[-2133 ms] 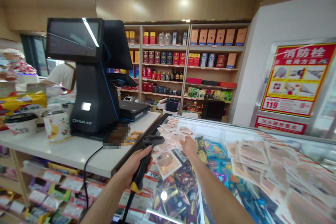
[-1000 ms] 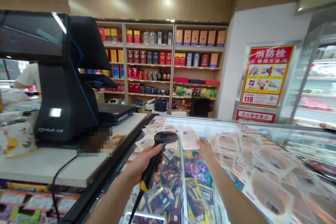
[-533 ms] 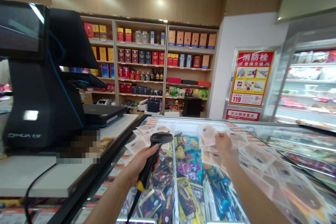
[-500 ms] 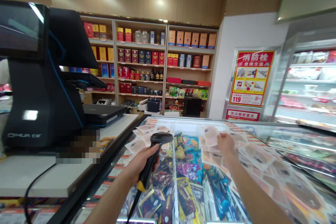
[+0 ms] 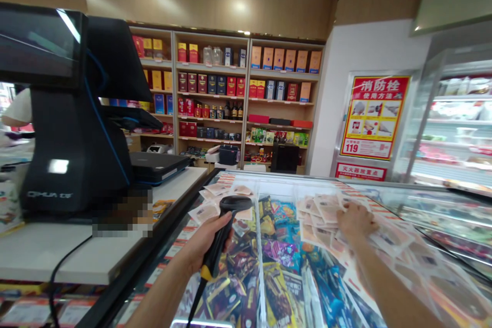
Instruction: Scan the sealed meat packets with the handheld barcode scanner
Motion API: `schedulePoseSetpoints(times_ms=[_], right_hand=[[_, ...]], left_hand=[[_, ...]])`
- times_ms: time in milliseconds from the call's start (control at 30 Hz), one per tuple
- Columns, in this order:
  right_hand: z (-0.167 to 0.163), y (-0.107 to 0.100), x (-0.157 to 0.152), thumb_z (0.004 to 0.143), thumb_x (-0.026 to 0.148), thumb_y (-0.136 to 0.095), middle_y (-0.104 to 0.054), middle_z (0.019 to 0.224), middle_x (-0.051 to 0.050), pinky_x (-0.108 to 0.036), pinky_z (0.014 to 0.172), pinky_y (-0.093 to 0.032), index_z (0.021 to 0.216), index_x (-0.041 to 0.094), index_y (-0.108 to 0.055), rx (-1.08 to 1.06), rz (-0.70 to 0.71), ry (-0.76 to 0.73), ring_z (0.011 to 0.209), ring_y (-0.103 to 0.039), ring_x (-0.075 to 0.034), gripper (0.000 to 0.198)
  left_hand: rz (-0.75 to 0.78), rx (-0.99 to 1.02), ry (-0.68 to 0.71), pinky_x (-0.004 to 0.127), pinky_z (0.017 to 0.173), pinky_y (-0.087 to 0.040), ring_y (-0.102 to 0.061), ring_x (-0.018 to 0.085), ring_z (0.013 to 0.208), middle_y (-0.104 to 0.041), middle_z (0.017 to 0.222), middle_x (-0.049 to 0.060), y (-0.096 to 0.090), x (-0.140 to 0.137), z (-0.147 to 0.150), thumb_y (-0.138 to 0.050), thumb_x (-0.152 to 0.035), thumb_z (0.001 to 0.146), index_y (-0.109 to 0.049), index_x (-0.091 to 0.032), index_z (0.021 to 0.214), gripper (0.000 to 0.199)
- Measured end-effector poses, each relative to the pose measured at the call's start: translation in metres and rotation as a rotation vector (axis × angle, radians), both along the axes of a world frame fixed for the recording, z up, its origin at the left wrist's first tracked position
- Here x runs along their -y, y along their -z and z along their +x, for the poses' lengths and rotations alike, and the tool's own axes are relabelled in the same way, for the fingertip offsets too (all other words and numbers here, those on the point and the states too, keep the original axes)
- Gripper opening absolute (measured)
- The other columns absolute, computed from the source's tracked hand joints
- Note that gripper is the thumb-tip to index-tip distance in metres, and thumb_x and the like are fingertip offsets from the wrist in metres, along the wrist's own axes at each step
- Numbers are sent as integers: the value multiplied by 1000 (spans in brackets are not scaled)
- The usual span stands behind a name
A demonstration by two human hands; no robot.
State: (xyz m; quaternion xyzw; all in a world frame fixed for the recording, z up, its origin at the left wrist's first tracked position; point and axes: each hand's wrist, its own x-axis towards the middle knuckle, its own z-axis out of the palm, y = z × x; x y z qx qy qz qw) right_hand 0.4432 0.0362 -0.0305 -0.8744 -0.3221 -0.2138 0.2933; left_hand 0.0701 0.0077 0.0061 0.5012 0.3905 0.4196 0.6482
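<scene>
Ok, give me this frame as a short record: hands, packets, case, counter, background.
Left hand: wrapped around a corded black-and-yellow scanner
Right hand: among the pale flat packets on the right; whether it grips one is unclear
More packets: a smaller group at left, partly behind the scanner head
Display case: colourful wrapped packs inside, split by a white divider
Counter: black terminal
Background: stocked shelves, red-and-yellow sign

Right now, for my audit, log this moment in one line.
left hand: grips scanner | right hand: over packets, contact unclear | bagged snacks: between hands
</scene>
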Motion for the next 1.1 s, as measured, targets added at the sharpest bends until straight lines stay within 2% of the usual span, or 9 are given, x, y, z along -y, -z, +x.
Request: schedulePoseSetpoints(times_ms=[67, 167, 267, 367, 500, 733, 833, 933, 1100], right_hand=[[-19, -3, -4, 67, 25, -41, -51, 100, -12, -43, 72, -30, 91, 17, -55, 70, 74, -55, 94, -42, -29, 28], [-67, -6, -17, 68, 24, -40, -53, 97, -9, -39, 74, -29, 89, 18, -55, 63, 101, -267, 92, -44, -25, 26], [-124, -2, -33, 69, 27, -41, -56, 94, -6, -37, 76, -29, 87, 20, -56, 29, 22, -509, 90, -46, -23, 25], [-173, 10, -47, 69, 31, -42, -58, 92, -5, -34, 75, -30, 88, 21, -57, -11, -125, -685, 89, -47, -22, 25], [-213, 28, -58, 68, 34, -45, -57, 96, -6, -35, 79, -29, 90, 21, -57, 27, -226, -828, 94, -46, -22, 28], [-242, 34, -69, 66, 37, -48, -50, 108, -8, -39, 80, -30, 105, 23, -49, 92, -343, -903, 100, -42, -24, 41], [-244, 34, -71, 74, 33, -38, -55, 100, -7, -40, 76, -32, 94, 23, -55, 128, -379, -938, 94, -47, -23, 29], [-238, 35, -68, 80, 28, -25, -59, 90, -4, -37, 74, -33, 78, 22, -60, 154, -352, -979, 87, -51, -21, 35], [-218, 36, -60, 76, 40, -32, -61, 86, -3, -28, 71, -36, 74, 22, -61, 81, -338, -1068, 86, -53, -17, 34]], left_hand=[[-6, 17, -21, 18, 39, -34, -44, 7, 41, -51, 53, -2, 2, 0, -9, -50, -45, 67, -47, -14, 72, 31], [-25, 39, -55, 18, 39, -34, -45, 7, 41, -51, 53, -1, 3, 1, -25, -50, -44, 67, -47, -14, 72, 31], [-41, 29, -118, 18, 39, -35, -45, 7, 41, -51, 53, -1, 3, 4, -42, -52, -44, 66, -48, -14, 72, 31], [-40, 36, -157, 18, 38, -35, -45, 7, 40, -51, 53, -2, 3, 8, -57, -53, -44, 65, -48, -14, 70, 30], [-43, 48, -203, 17, 37, -34, -45, 7, 40, -52, 52, -2, 4, 13, -72, -53, -43, 65, -49, -15, 68, 29], [-65, 62, -285, 17, 34, -33, -44, 6, 36, -49, 46, -3, -1, 20, -79, -56, -41, 63, -49, -15, 65, 27], [-66, 59, -293, 17, 34, -32, -43, 6, 35, -48, 45, -3, -3, 21, -77, -56, -41, 63, -46, -15, 60, 28], [-63, 56, -272, 17, 35, -32, -43, 6, 36, -49, 46, -3, -2, 19, -77, -56, -41, 63, -47, -14, 63, 28], [-48, 72, -173, 18, 38, -34, -45, 7, 40, -51, 51, -1, 8, 9, -72, -54, -44, 64, -48, -14, 65, 30]])
